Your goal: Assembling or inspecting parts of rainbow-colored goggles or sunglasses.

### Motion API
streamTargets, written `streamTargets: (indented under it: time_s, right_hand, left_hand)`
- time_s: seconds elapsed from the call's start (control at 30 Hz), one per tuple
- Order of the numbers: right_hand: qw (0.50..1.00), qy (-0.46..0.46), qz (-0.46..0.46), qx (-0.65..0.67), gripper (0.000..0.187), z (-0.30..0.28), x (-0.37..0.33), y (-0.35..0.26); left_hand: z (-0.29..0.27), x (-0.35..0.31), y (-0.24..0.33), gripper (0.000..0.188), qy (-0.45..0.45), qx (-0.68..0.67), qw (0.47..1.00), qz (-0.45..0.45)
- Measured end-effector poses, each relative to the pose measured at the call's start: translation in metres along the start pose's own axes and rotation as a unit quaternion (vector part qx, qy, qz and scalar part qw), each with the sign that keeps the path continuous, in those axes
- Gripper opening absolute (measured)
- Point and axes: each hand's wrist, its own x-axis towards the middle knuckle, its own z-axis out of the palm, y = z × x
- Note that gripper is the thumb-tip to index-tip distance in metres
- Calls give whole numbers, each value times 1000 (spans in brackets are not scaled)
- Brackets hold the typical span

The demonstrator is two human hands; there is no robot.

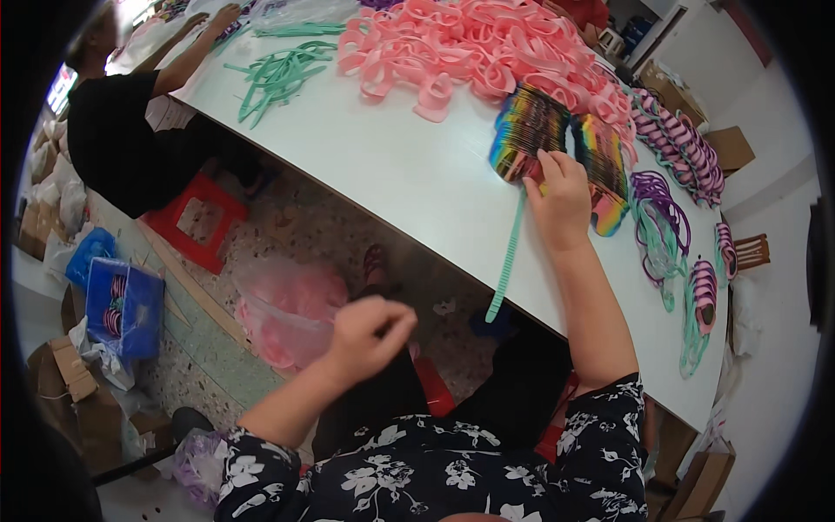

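My right hand (559,196) reaches over the white table, thumb and forefinger closed on the near end of a shiny rainbow-coloured lens piece at the edge of a stack of such lenses (531,126). Below its fingertips a ribbed teal strap (507,265) lies across the table toward the near edge; whether the fingers also grip it is hidden. Beside this hand stands a second row of rainbow lenses (602,157). Over my lap, off the table's edge, my left hand (370,339) is curled with fingers and thumb together; what it holds, if anything, does not show.
Pink rubbery frames (487,43) are heaped at the back, teal straps (283,78) to their left. Banded bundles (683,148) and purple cords (657,209) lie right. A person in black (122,130) sits left near a red stool (200,222); a bag of pink pieces (291,304) stands below.
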Motion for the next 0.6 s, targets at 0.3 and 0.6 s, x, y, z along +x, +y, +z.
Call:
streamTargets:
  time_s: [0.3,0.6]
  right_hand:
    - [999,29,-21,4,42,7,-4,2]
    - [992,90,-1,92,39,-27,-12,-3]
  left_hand:
    - [-44,230,-119,25,79,493,854,150]
    - [-34,240,-104,8,86,500,823,256]
